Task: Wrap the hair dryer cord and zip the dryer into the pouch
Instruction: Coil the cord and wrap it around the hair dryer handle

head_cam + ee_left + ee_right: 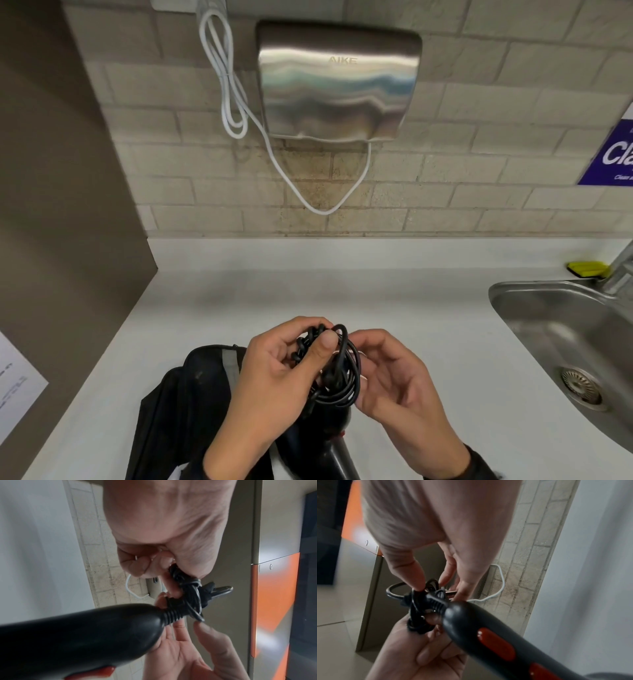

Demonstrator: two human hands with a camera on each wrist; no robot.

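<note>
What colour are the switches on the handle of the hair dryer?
Red-orange switches on the dark hair dryer; the right wrist view shows them best.

A steel AIKE hand dryer (pixel 337 80) hangs on the tiled wall (pixel 479 164) at twelve o'clock, its white cable (pixel 236 99) looped at its left and sagging beneath. At three o'clock a steel sink (pixel 534 308) is set into the white counter (pixel 308 291), a yellow sponge (pixel 587 268) behind it. A purple sign (pixel 613 154) hangs at two o'clock.
</note>
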